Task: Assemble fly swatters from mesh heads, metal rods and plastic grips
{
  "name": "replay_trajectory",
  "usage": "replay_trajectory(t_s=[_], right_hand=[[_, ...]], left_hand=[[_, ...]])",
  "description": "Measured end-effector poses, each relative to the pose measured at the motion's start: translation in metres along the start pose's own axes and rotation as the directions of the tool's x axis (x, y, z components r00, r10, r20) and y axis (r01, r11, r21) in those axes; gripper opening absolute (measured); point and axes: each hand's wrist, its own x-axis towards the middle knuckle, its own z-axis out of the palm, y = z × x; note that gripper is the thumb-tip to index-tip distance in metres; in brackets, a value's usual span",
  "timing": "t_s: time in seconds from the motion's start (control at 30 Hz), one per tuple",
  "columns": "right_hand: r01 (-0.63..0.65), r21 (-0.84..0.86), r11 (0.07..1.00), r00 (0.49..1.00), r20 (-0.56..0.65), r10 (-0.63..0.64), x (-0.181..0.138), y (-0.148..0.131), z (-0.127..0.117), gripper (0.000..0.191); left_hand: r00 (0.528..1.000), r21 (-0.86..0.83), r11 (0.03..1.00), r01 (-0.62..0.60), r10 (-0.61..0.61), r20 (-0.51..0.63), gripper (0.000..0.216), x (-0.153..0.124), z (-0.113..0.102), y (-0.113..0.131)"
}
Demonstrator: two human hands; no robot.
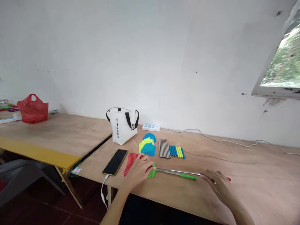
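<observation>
A red fly swatter (130, 161) lies lengthwise near the table's front, its metal rod running right to a red handle. My left hand (140, 170) is closed over the neck of its red mesh head. At the other end, my right hand (217, 182) grips the handle, whose red tip shows past the fingers. Just below the red one lies a green fly swatter (187, 177), its mesh head partly under my left hand. Behind are blue and yellow swatter heads (147, 149), several grey metal rods (164, 148) and blue and yellow handle tubes (177, 152) in rows.
Left of my left hand lies a phone (114, 162) on a white cable. A white bag (124, 126) with black handles and a white power strip (151, 127) stand by the wall. A red plastic bag (33, 108) sits on the neighbouring table (70, 134), across a gap.
</observation>
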Motion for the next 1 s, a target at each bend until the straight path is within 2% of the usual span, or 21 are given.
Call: replay_trajectory(t_s=[0.17,0.33,0.53,0.7,0.87,1.0], right_hand=[[0.017,0.012,1.0,0.999,0.043,-0.018,0.0,-0.007,0.0,0.053],[0.07,0.063,0.996,0.991,0.106,-0.077,0.006,-0.041,0.012,0.052],[0.171,-0.023,0.985,0.985,0.033,-0.17,0.008,-0.068,0.024,0.054],[0.277,-0.081,0.958,0.961,0.015,-0.276,0.005,-0.092,0.038,0.051],[0.285,-0.131,0.95,0.958,-0.002,-0.287,0.004,-0.108,0.05,0.048],[0.26,-0.073,0.963,0.963,0.088,-0.253,0.003,-0.109,0.05,0.04]], left_hand=[[1.0,-0.003,1.0,-0.025,0.025,-0.012,0.037,0.0,0.0,0.0],[0.992,-0.045,0.992,-0.115,0.117,0.042,0.032,0.004,0.015,0.015],[0.993,-0.005,0.993,-0.117,0.117,0.014,0.028,0.007,0.032,0.024],[0.984,0.022,0.984,-0.178,0.179,-0.007,0.029,0.008,0.05,0.034],[0.985,-0.06,0.984,-0.167,0.169,0.025,0.031,0.008,0.052,0.034],[0.988,-0.111,0.988,-0.107,0.118,0.099,0.028,0.005,0.048,0.028]])
